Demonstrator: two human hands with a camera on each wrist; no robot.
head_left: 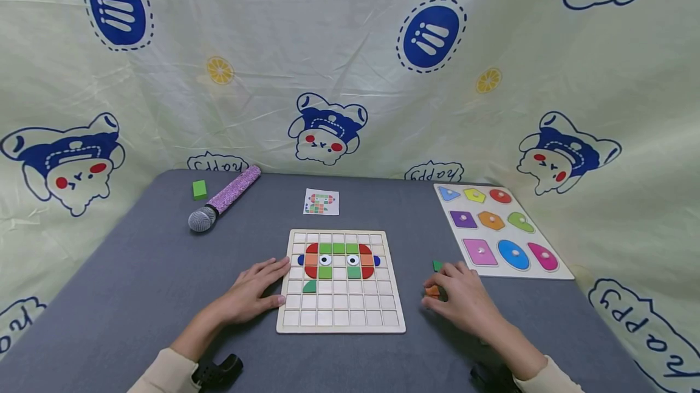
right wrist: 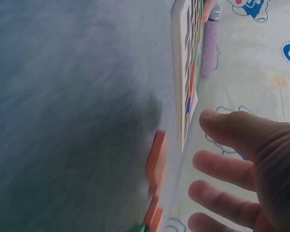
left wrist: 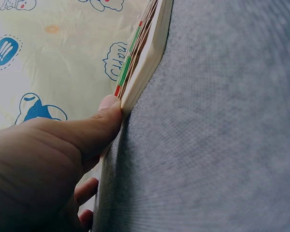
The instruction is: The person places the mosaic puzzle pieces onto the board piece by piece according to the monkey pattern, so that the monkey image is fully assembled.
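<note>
A white gridded board (head_left: 341,330) lies flat in front of me, with red, orange, green and blue tiles and two eye tiles (head_left: 352,260) in its upper rows. One green quarter-round tile (head_left: 309,287) sits lower left. My left hand (head_left: 248,296) rests at the board's left edge, its thumb (left wrist: 106,108) and fingertips touching the side. Right of the board, my right hand (head_left: 465,302) hovers over loose orange tiles (right wrist: 157,157), thumb and fingers spread apart above them. A green tile (head_left: 437,265) lies just beyond that hand, which partly hides the pile.
A small picture card (head_left: 335,205) lies behind the board. To the left are a glittery purple microphone (head_left: 235,191) and a green block (head_left: 199,190). A shape puzzle board (head_left: 481,271) with knobbed pieces stands at the right. A patterned curtain (head_left: 350,47) borders the grey table.
</note>
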